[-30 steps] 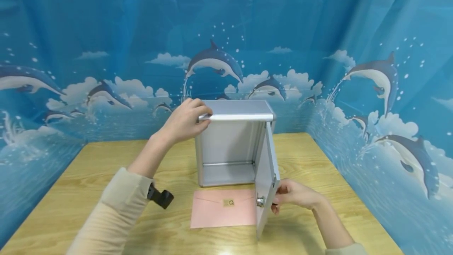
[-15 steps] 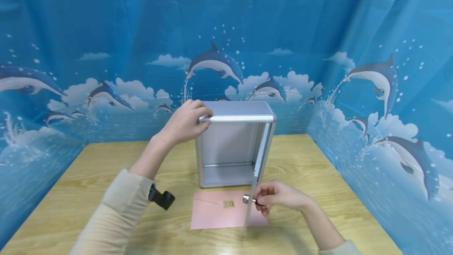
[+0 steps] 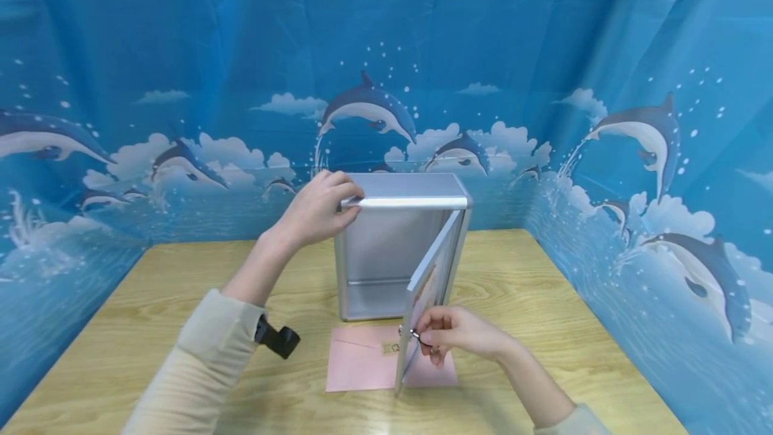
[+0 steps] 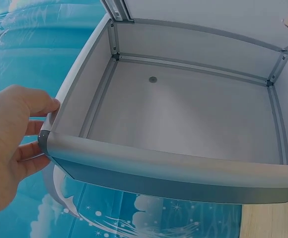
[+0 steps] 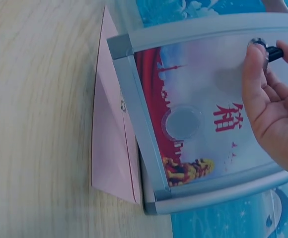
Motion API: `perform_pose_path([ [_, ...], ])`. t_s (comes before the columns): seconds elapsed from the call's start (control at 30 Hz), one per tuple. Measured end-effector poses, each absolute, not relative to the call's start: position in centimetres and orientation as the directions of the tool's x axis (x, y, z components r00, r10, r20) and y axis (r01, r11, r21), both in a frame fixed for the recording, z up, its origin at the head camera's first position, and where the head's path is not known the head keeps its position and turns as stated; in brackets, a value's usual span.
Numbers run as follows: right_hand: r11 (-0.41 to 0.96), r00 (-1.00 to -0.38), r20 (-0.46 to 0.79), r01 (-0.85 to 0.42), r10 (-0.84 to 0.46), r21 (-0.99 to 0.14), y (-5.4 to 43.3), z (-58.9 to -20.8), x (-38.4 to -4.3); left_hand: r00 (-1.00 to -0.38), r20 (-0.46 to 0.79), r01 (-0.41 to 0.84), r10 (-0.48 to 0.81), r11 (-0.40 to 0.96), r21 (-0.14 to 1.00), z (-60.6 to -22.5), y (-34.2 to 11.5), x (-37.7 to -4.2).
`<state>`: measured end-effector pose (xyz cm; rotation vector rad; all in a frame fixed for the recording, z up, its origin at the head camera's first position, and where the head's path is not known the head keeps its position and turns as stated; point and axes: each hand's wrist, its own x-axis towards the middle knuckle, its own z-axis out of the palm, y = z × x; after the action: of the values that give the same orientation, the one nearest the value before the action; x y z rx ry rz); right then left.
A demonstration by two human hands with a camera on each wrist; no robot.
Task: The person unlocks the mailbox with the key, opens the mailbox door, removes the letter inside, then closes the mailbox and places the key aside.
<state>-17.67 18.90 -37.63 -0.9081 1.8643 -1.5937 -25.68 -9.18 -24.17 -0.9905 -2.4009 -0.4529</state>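
Observation:
A silver metal lock box [image 3: 404,185] stands upright on the table, its front showing a bare interior. My left hand [image 3: 320,207] grips the box's top left corner, fingers over the top and thumb at the front edge. The hinged door [image 3: 433,274] stands part-way out on the right. My right hand [image 3: 461,334] pinches a black-headed key [image 5: 274,53] at the door's lock. In the right wrist view, the door's outer face carries a printed picture and a red character. A pink envelope [image 3: 362,368] lies in front of the box, partly hidden behind the door.
The box stands on a wood-grain table [image 3: 205,327]. Blue curtain [image 3: 241,39] printed with dolphins encloses the back and sides. A black wrist mount [image 3: 278,340] sticks out from the left sleeve.
My right hand has moved left, swinging the door inward toward the box, so its outer face now shows. The left hand has stayed at the top corner.

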Motion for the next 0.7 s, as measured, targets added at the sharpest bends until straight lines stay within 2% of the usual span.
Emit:
perform_pose_path([
  [0.4,0.195,-0.778,0.007,-0.166,-0.629,-0.967,15.8,-37.6,-17.5,-0.587,0.585,0.737,0.559,0.668,0.102,-24.3,-9.3,-25.7],
  [0.7,0.181,-0.873,0.006,-0.107,-0.487,-0.978,13.5,-38.0,-17.6,-0.590,0.585,0.734,0.556,0.671,0.102,-24.4,-9.3,-25.8],
])
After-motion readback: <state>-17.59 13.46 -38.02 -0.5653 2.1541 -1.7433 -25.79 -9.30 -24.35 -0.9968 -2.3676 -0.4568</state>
